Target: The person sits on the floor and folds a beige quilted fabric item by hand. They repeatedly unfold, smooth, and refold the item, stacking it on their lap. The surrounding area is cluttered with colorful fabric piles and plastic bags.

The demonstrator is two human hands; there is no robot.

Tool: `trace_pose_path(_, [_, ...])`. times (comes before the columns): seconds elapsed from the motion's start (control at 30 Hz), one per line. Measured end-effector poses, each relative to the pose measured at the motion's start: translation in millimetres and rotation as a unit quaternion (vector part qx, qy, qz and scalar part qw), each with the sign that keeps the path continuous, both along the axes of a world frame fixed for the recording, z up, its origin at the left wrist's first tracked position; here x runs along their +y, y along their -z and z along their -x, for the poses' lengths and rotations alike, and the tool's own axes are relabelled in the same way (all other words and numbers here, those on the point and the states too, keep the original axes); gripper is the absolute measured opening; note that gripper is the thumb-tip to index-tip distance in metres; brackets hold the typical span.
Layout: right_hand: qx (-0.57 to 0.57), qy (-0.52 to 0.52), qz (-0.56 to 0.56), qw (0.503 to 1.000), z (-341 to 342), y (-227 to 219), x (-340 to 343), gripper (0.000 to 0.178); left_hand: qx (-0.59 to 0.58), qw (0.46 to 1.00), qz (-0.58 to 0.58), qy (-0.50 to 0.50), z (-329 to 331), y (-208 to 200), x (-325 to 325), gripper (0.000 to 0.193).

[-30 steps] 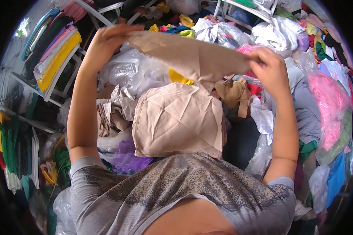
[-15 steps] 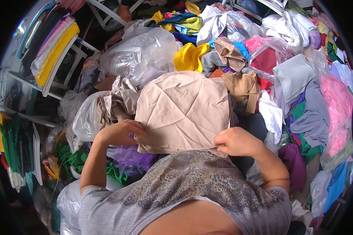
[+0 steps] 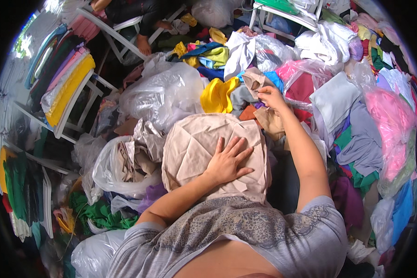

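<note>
On my lap lies a stack of beige fabric pieces point(image 3: 190, 153) with rounded corners and fold creases. My left hand point(image 3: 229, 160) rests flat on top of it, fingers spread. Stretched out beyond the stack, my right hand point(image 3: 272, 98) pinches the edge of a crumpled beige cloth point(image 3: 254, 78) on the heap. Right below that hand are a tan cloth point(image 3: 271, 121) and a rust-orange scrap point(image 3: 248, 112). A bright yellow cloth point(image 3: 217, 96) and a grey cloth point(image 3: 242, 98) lie to its left.
A clear plastic bag point(image 3: 164, 90) and an open bag of brown fabric point(image 3: 136, 162) lie left of the stack. White upturned stools point(image 3: 74, 109) hold folded cloth at far left. Pink fabric in plastic point(image 3: 389, 125) lies right. Another person's foot point(image 3: 143, 45) shows at the back.
My left hand has moved from the stack's left edge onto its top. My right hand has left the stack's near right corner and reached forward to the crumpled beige cloth. The view has tilted up.
</note>
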State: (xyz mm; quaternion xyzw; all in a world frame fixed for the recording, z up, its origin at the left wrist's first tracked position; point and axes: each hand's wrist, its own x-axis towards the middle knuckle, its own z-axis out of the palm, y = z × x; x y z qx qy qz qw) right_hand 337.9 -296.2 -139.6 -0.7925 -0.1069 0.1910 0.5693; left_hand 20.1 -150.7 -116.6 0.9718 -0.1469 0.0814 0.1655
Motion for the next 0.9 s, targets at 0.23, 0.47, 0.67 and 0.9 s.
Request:
trace_pose_path(0.23, [-0.058, 0.039, 0.125, 0.99, -83, 58, 35, 0.039, 0.019, 0.999, -0.018, 0.021, -1, 2, 7, 0.079])
trace_pose_path(0.47, [-0.295, 0.073, 0.096, 0.948, -72, -44, 19, 0.02, 0.066, 0.993, 0.087, 0.04, -7, -14, 16, 0.066])
trace_pose_path(0.67, [-0.353, -0.03, -0.024, 0.935, 2, -177, -10, 0.015, -0.085, 0.96, 0.263, -0.053, -94, -98, 48, 0.055])
trace_pose_path(0.9, [-0.334, -0.119, -0.138, 0.925, 80, -269, -27, 0.023, -0.085, 0.951, 0.294, -0.04, -177, -193, 37, 0.061])
